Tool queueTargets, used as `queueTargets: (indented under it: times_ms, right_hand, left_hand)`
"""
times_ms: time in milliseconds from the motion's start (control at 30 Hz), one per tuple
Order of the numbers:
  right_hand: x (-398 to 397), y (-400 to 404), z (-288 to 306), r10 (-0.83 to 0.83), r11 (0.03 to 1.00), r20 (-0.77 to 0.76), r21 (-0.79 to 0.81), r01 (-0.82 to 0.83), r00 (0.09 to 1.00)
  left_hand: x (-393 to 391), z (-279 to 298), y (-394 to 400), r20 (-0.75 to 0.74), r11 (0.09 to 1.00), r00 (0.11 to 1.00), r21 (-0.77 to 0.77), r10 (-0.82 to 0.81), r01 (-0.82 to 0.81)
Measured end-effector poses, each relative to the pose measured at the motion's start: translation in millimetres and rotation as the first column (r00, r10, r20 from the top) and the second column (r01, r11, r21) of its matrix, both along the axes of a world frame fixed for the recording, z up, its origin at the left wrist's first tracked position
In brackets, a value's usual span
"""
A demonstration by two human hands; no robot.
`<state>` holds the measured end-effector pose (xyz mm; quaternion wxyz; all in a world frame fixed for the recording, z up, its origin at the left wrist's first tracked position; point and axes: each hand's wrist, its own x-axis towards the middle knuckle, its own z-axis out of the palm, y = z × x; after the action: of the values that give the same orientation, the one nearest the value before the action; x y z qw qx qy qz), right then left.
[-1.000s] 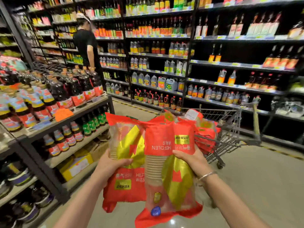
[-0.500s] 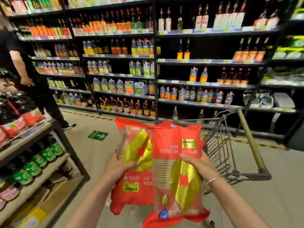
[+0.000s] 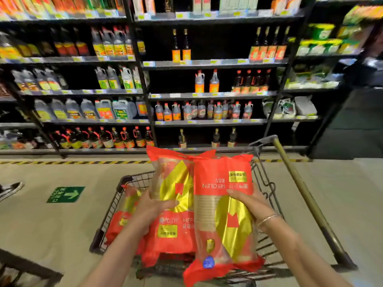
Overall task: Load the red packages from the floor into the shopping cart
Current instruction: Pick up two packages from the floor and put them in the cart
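- Far left, on the beige shop floor (image 3: 51, 224): a dark sneaker (image 3: 10, 189) at the frame edge & a green floor sticker w/ white arrow (image 3: 66, 194).
- Behind, across the whole bkgd: black metal shelving (image 3: 207, 64) stocked w/ sauce and oil bottles; a yellow-black striped line (image 3: 72, 162) runs along its base.
- Left-centre: black wire shopping cart (image 3: 267, 187), its basket directly below the hands; one red-and-gold plastic pkg already in the cart (image 3: 126, 216) lies against the basket's left wall.
- Left hand (image 3: 153, 206): fingers curled round the edge of a red-and-gold plastic pkg w/ see-through top (image 3: 172, 183), thumb across its front. Pkg is upright, held over the basket; can't tell if its bottom touches the cart.
- Centre-right: second red pkg of stacked paper cups w/ gold panel (image 3: 223, 214), overlapping the first one's right edge, print upside down, bottom end near the cart's near rim.
- Right hand (image 3: 250, 201): clasps that pkg's right side, fingers laid flat across the front; thin silver bracelet (image 3: 268, 219) on the wrist.
- Far right: cart's olive-green push handle (image 3: 300, 187) slants down toward the viewer.
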<state>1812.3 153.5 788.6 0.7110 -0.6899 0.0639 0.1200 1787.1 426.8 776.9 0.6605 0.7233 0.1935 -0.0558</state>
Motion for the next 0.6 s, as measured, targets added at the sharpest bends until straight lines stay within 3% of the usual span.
queueTargets:
  times_ms: [200,367,500,600]
  right_hand:
    - [63,1,-15,-0.092,0.996,-0.057,-0.009,0.092,0.994]
    - [98,-10,-42,-0.149,0.989,-0.146,-0.018,0.148,0.978]
    - [111,-24,-72,-0.189,0.979,-0.257,-0.13,0.16,0.948]
    - [117,-32,-99,-0.181,0.97,-0.331,-0.214,0.114,0.926]
  left_hand:
    - [95,-23,3,-0.11,0.994,0.988,-0.044,-0.109,0.105]
    - [136,-55,-17,-0.205,0.994,0.973,-0.012,-0.109,0.108]
    - [145,-82,-37,-0.277,0.99,0.956,0.076,-0.097,0.123]
    - [142,-116,-45,-0.319,0.994,0.945,0.053,-0.078,0.1]
